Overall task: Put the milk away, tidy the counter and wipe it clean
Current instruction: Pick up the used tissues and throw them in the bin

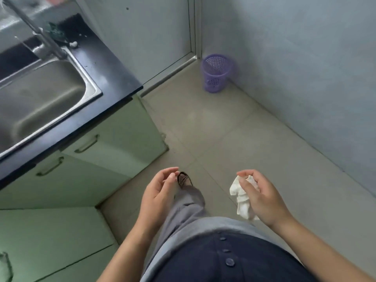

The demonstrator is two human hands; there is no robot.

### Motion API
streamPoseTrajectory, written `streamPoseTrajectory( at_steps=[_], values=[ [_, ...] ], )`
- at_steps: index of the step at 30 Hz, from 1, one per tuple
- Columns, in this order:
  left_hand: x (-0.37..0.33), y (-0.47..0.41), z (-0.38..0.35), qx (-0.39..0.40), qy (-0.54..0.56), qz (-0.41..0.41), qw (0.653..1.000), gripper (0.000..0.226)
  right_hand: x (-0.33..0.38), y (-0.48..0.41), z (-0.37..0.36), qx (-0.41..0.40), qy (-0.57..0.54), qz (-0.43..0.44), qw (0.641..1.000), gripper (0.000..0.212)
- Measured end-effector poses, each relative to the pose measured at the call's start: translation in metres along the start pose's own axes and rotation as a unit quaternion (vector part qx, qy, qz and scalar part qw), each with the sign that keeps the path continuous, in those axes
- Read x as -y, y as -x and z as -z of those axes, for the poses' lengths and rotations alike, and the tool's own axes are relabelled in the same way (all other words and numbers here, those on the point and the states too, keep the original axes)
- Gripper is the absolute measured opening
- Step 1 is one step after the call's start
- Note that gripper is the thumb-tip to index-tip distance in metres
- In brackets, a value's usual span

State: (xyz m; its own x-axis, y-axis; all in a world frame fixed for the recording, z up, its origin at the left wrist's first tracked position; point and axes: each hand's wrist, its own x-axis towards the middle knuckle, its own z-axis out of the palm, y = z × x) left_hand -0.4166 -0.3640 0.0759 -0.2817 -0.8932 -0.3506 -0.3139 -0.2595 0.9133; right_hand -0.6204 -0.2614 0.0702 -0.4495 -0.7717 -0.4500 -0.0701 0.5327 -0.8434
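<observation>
My right hand [261, 195] holds a crumpled white cloth or tissue [242, 197] low in front of me, over the floor. My left hand [159, 192] is beside it, empty, with the fingers loosely curled apart. The black counter [114, 66] runs along the left, with a steel sink [44, 94] set in it. A small white scrap [73, 44] and a dark green scrubber [56, 32] lie on the counter behind the sink. No milk is in view.
A purple mesh waste basket [216, 72] stands in the far corner by the door frame [192, 27]. Green cabinets [97, 151] sit under the counter. The tap [38, 31] rises over the sink. Tiled floor [213, 135] lies ahead, wall at right.
</observation>
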Motion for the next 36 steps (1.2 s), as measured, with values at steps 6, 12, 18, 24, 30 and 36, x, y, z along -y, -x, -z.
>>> streamPoseTrajectory(
  at_steps=[6,12,18,24,30,36],
  values=[
    [-0.043,-0.147,-0.005,0.045,-0.025,-0.012,0.999,0.019,0.074,-0.132,-0.004,0.012,0.057,0.039,0.998,0.008],
    [-0.122,-0.29,-0.006,0.082,-0.044,-0.044,0.995,0.016,0.167,-0.244,0.006,-0.038,0.04,0.07,0.996,0.022],
    [-0.164,-0.382,-0.033,0.118,-0.058,-0.035,0.991,0.019,0.19,-0.323,0.029,-0.091,0.041,0.054,0.994,0.029],
    [-0.188,-0.477,-0.076,0.138,-0.083,-0.017,0.987,0.017,0.206,-0.436,0.075,-0.098,0.056,0.033,0.993,0.024],
    [-0.251,-0.595,-0.126,0.103,-0.099,-0.027,0.989,0.018,0.274,-0.579,0.14,-0.092,0.048,0.063,0.993,0.028],
    [-0.3,-0.693,-0.162,0.08,-0.08,-0.029,0.993,0.016,0.314,-0.686,0.163,-0.04,0.042,0.062,0.996,0.028]
  ],
)
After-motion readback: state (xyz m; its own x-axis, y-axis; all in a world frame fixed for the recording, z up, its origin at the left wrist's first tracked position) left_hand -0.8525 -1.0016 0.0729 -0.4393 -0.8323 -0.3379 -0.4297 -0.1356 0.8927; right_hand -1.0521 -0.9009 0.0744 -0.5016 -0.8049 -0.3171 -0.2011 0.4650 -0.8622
